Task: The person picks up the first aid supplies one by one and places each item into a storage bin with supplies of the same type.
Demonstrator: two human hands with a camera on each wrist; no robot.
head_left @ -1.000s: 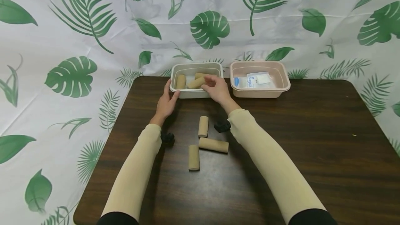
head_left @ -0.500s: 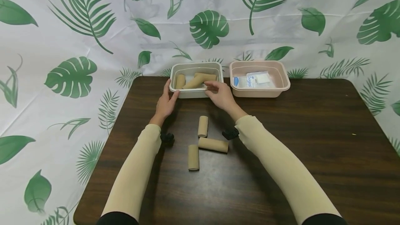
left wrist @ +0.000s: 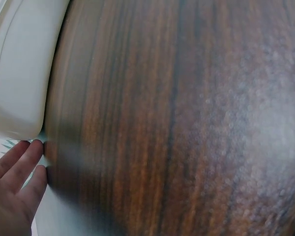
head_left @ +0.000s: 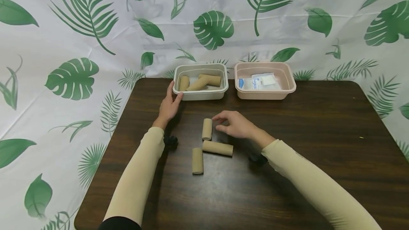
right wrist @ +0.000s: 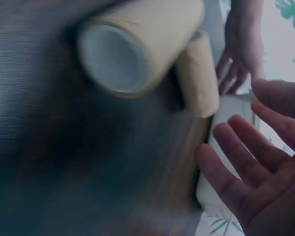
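Right hand (head_left: pixel 234 124), relaxed, empty, hovers beside one tube (head_left: pixel 207 129); only its wrist view shows inside another tube (right wrist: pixel 160 42).

Table (head_left: pixel 319 159): dark brown, streaked wood grain, rounded far corners.
Backdrop (head_left: pixel 179 42): white creased cloth, green leaf print (head_left: pixel 213 30), behind the table and beyond its left edge.
Light: pale sheen (left wrist: pixel 273 128) on the table.

Leaf-print cloth (head_left: pixel 204 6): creased, white and green, filling everything behind!
Surface (head_left: pixel 322 127): here's dark wood grain, rounded corners, close by the cloth!
Room: curtained off; home or workplace, can't tell!
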